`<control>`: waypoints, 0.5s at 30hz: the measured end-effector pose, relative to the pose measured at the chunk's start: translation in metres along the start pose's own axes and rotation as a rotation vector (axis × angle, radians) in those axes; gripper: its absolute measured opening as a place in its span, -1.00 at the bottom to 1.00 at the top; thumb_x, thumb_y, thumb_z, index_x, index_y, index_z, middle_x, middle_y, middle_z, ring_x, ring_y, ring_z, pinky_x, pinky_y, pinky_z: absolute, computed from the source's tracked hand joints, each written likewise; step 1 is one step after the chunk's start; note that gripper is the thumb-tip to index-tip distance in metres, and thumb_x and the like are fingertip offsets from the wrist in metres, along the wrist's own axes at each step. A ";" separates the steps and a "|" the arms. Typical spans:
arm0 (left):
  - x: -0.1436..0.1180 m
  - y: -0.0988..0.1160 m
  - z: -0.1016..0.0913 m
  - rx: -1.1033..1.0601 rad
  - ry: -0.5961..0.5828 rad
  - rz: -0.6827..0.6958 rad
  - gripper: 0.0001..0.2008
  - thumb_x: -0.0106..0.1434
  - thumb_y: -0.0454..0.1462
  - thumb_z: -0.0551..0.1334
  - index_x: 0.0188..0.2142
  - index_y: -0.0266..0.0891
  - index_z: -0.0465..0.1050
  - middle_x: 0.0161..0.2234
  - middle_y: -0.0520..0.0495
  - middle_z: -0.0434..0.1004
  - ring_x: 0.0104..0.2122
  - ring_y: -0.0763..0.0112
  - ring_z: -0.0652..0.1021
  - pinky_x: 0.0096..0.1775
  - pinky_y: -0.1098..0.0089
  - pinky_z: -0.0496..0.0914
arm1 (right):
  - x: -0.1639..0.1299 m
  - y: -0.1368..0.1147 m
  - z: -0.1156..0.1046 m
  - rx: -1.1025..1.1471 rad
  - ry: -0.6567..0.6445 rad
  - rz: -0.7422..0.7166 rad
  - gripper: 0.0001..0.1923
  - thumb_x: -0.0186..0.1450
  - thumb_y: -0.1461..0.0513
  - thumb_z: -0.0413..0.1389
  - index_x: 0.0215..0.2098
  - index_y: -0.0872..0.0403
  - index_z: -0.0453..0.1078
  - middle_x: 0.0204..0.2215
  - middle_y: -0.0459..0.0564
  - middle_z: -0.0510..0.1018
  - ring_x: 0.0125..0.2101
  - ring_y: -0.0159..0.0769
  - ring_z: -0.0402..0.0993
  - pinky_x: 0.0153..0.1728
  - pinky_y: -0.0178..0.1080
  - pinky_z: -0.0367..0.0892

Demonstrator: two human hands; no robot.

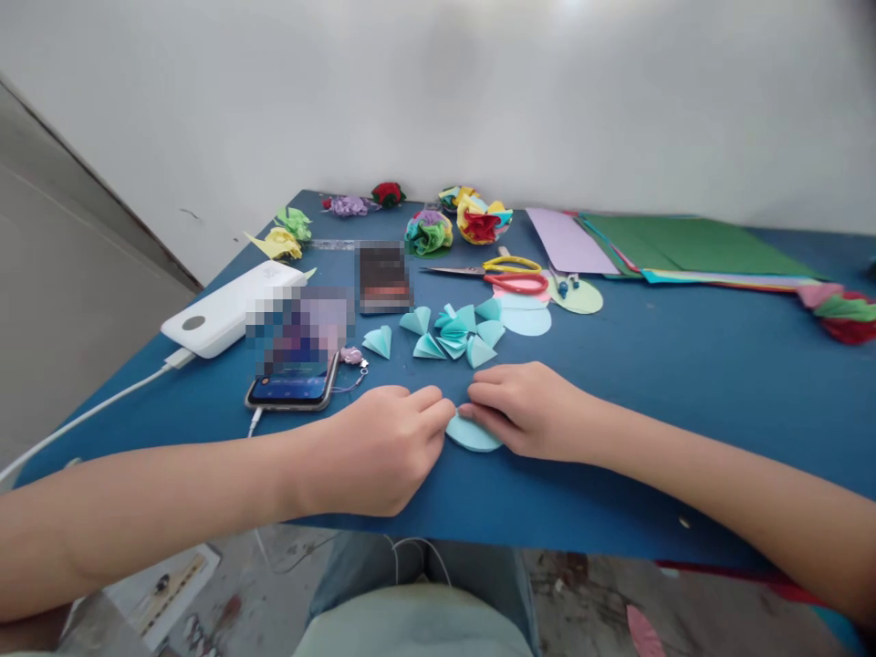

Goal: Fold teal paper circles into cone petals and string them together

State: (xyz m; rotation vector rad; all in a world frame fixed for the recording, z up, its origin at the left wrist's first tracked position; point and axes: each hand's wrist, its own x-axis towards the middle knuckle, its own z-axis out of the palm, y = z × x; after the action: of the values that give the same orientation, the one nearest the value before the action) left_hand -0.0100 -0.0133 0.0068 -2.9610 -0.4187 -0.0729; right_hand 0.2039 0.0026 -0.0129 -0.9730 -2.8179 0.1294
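Observation:
A light blue paper piece (pixel 474 436) with a rounded lower edge lies at the front of the table, partly hidden by my fingers. My left hand (pixel 393 447) is closed, thumb and fingers pinched at its left edge. From the other side my right hand (pixel 521 408) grips its upper right part with bent fingers. Just beyond the hands sits a loose group of folded light blue paper cones (pixel 455 333), with a single folded cone (pixel 379 341) off to their left. Flat light blue paper circles (pixel 526 317) rest behind my right hand.
Yellow-and-red scissors (pixel 513 274) lie beyond the cones. Left stand a phone (pixel 291 388) on a cable and a white power bank (pixel 233 310). Crumpled paper flowers (pixel 430 233) line the back. Coloured sheets (pixel 704 246) are stacked at right. Earphones (pixel 564 287) rest on a pale green circle (pixel 585 297).

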 end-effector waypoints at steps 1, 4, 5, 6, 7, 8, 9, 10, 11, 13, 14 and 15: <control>0.000 0.001 -0.001 -0.013 -0.002 -0.014 -0.77 0.19 -0.38 0.01 -0.33 -0.41 0.44 -0.30 -0.28 0.40 -0.35 0.22 0.40 -0.40 0.27 0.37 | 0.001 0.001 0.002 -0.034 0.009 -0.003 -0.69 0.35 0.17 -0.14 -0.50 0.10 0.23 -0.57 -0.09 0.34 -0.56 -0.44 0.20 -0.56 -0.31 -0.09; -0.002 0.001 0.002 -0.011 0.051 -0.018 -0.75 0.21 -0.38 0.00 -0.35 -0.40 0.45 -0.28 -0.29 0.40 -0.32 0.21 0.40 -0.37 0.26 0.37 | 0.002 0.002 0.009 -0.189 0.069 -0.024 -0.72 0.36 0.20 -0.14 -0.47 0.10 0.24 -0.57 -0.09 0.33 -0.59 -0.43 0.16 -0.59 -0.28 -0.14; -0.002 0.002 0.003 0.004 0.077 -0.008 -0.75 0.22 -0.38 -0.01 -0.35 -0.40 0.45 -0.28 -0.29 0.40 -0.30 0.20 0.40 -0.36 0.26 0.37 | 0.003 0.003 0.012 -0.244 0.094 -0.046 -0.74 0.35 0.23 -0.12 -0.47 0.10 0.24 -0.56 -0.09 0.33 -0.59 -0.42 0.15 -0.59 -0.27 -0.16; -0.003 0.002 0.005 0.025 0.101 0.004 -0.75 0.22 -0.39 -0.01 -0.35 -0.41 0.45 -0.29 -0.30 0.41 -0.30 0.19 0.41 -0.36 0.25 0.37 | 0.003 0.003 0.013 -0.294 0.121 -0.076 -0.76 0.34 0.26 -0.11 -0.47 0.10 0.24 -0.55 -0.08 0.32 -0.59 -0.41 0.14 -0.60 -0.26 -0.17; -0.004 0.003 0.006 0.046 0.120 0.015 -0.74 0.23 -0.39 -0.01 -0.34 -0.43 0.45 -0.30 -0.31 0.42 -0.30 0.19 0.42 -0.36 0.25 0.38 | 0.003 0.002 0.014 -0.338 0.148 -0.111 -0.77 0.33 0.28 -0.10 -0.48 0.10 0.24 -0.56 -0.07 0.31 -0.58 -0.40 0.14 -0.60 -0.25 -0.18; -0.004 0.003 0.008 0.065 0.133 0.023 -0.74 0.23 -0.40 -0.01 -0.34 -0.44 0.45 -0.32 -0.31 0.43 -0.31 0.19 0.43 -0.36 0.24 0.38 | 0.002 0.002 0.014 -0.379 0.173 -0.150 -0.77 0.32 0.30 -0.09 -0.49 0.09 0.24 -0.56 -0.07 0.30 -0.58 -0.39 0.13 -0.60 -0.24 -0.18; -0.004 0.004 0.008 0.078 0.140 0.028 -0.75 0.23 -0.40 0.00 -0.33 -0.45 0.45 -0.34 -0.30 0.44 -0.33 0.20 0.44 -0.36 0.24 0.38 | 0.002 0.001 0.013 -0.420 0.196 -0.194 -0.77 0.32 0.30 -0.09 -0.50 0.09 0.24 -0.58 -0.07 0.28 -0.57 -0.38 0.12 -0.60 -0.23 -0.19; -0.004 0.004 0.008 0.084 0.145 0.035 -0.75 0.23 -0.40 0.00 -0.33 -0.45 0.45 -0.36 -0.30 0.45 -0.35 0.21 0.44 -0.36 0.23 0.39 | 0.001 -0.001 0.012 -0.460 0.215 -0.237 -0.76 0.31 0.30 -0.08 -0.51 0.09 0.24 -0.60 -0.07 0.27 -0.58 -0.38 0.11 -0.60 -0.22 -0.19; -0.004 0.005 0.008 0.085 0.150 0.043 -0.75 0.23 -0.40 0.01 -0.33 -0.45 0.46 -0.38 -0.29 0.46 -0.37 0.22 0.45 -0.36 0.22 0.39 | 0.001 -0.002 0.011 -0.501 0.226 -0.277 -0.76 0.31 0.29 -0.08 -0.52 0.09 0.24 -0.61 -0.07 0.26 -0.58 -0.37 0.10 -0.60 -0.22 -0.19; -0.003 0.005 0.007 0.092 0.162 0.066 -0.75 0.23 -0.38 0.02 -0.31 -0.47 0.46 -0.37 -0.30 0.48 -0.38 0.20 0.47 -0.38 0.22 0.40 | 0.000 -0.003 0.008 -0.574 0.233 -0.334 -0.78 0.30 0.28 -0.06 -0.51 0.09 0.26 -0.62 -0.07 0.25 -0.59 -0.38 0.08 -0.60 -0.21 -0.19; -0.003 0.005 0.007 0.101 0.168 0.080 -0.75 0.23 -0.37 0.03 -0.29 -0.48 0.46 -0.36 -0.32 0.48 -0.37 0.19 0.47 -0.38 0.22 0.40 | 0.000 -0.004 0.007 -0.603 0.233 -0.348 -0.79 0.30 0.28 -0.06 -0.50 0.09 0.27 -0.62 -0.07 0.24 -0.59 -0.38 0.08 -0.60 -0.21 -0.19; -0.003 0.005 0.006 0.114 0.175 0.093 -0.75 0.24 -0.37 0.03 -0.27 -0.48 0.45 -0.35 -0.32 0.49 -0.35 0.18 0.48 -0.39 0.22 0.41 | 0.000 -0.004 0.006 -0.625 0.230 -0.358 -0.80 0.30 0.27 -0.05 -0.49 0.09 0.27 -0.62 -0.07 0.24 -0.60 -0.38 0.07 -0.60 -0.21 -0.20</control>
State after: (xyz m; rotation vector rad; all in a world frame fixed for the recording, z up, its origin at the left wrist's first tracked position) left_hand -0.0113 -0.0175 -0.0001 -2.8269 -0.2528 -0.2847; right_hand 0.2003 -0.0010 -0.0183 -0.4956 -2.7882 -0.8859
